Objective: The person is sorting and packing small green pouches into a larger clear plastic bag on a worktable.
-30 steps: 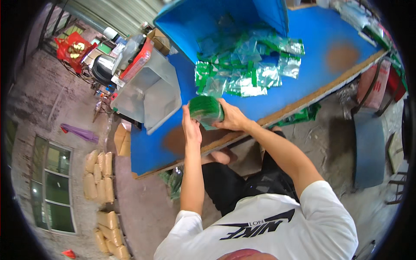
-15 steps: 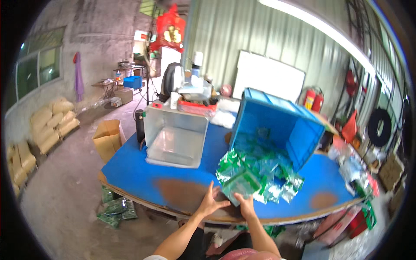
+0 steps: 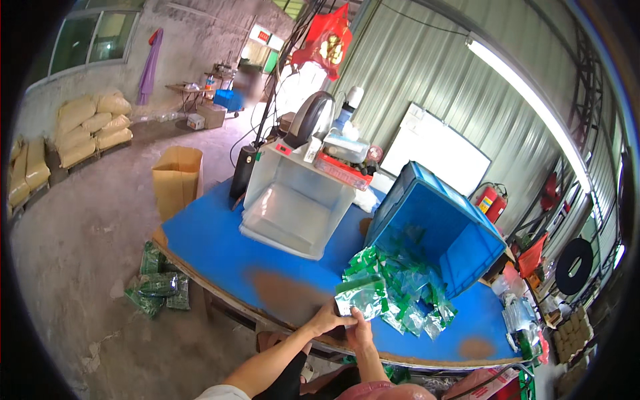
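A clear plastic packet with green edging (image 3: pixel 361 298) is held up at the table's near edge, in front of a heap of similar packets. My right hand (image 3: pixel 360 329) pinches its lower edge, thumb on the near face. My left hand (image 3: pixel 325 321) is closed at the packet's lower left corner, with some fingers hidden behind it. The heap of green and clear packets (image 3: pixel 415 291) spills from a blue crate (image 3: pixel 437 230) lying on its side with its mouth toward me.
A translucent plastic bin (image 3: pixel 293 217) lies left on the blue table (image 3: pixel 207 230). An open brown paper bag (image 3: pixel 177 179) stands beyond the table's left end. Bundled green packets (image 3: pixel 159 283) lie on the floor. Clear bags (image 3: pixel 520 317) crowd the right end.
My left hand has gone from spread fingers beside the packet to closing on its lower corner. The packet has shifted slightly left and turned. My head view has tilted.
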`<state>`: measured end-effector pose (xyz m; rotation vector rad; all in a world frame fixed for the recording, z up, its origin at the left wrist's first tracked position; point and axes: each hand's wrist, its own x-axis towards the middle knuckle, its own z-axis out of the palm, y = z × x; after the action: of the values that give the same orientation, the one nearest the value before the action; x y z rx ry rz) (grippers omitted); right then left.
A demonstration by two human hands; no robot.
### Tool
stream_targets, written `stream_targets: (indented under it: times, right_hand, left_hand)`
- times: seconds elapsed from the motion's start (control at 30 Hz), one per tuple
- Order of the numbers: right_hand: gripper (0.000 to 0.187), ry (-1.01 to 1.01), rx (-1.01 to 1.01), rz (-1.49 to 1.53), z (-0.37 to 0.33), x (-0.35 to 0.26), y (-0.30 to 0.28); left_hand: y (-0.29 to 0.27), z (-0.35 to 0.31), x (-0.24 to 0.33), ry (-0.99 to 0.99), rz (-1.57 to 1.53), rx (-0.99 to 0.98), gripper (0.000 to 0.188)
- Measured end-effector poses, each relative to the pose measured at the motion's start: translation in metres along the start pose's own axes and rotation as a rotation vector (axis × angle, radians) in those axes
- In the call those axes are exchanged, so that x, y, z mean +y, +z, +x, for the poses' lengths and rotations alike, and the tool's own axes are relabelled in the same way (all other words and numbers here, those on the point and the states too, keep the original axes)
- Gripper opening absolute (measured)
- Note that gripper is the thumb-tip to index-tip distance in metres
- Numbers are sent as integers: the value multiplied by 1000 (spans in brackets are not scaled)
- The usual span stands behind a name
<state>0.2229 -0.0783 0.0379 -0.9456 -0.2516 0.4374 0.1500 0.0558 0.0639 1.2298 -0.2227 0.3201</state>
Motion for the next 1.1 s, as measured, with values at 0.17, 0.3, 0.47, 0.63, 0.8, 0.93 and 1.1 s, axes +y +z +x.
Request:
stream_targets:
  times: [0.17, 0.3, 0.47, 0.63, 0.8, 0.93, 1.1]
  right_hand:
    - [56, 69, -86, -32, -5, -13, -24]
    - [88, -168, -213, -226, -4, -53, -39]
    - [79, -164, -141, -845, 2, -67, -61]
    - [91, -219, -209, -888, 9, -62, -93]
    - [90, -138, -157, -819, -11, -70, -54]
    - [99, -56, -268, -839, 1, -66, -68]
    - [114, -733, -245, -1373, -30, -111, -6]
  left_hand:
    - [-5, -7, -22, -41, -98, 68, 71]
    - [-3, -6, -24, -26, 151, 142, 96]
    - [-1, -11, -27, 148, 620, 43, 118]
    - [6, -7, -21, 146, 654, 55, 123]
    - [3, -9, -26, 100, 654, 45, 111]
    - [3, -10, -30, 125, 576, -6, 91]
    - [-2, -11, -20, 99, 533, 52, 78]
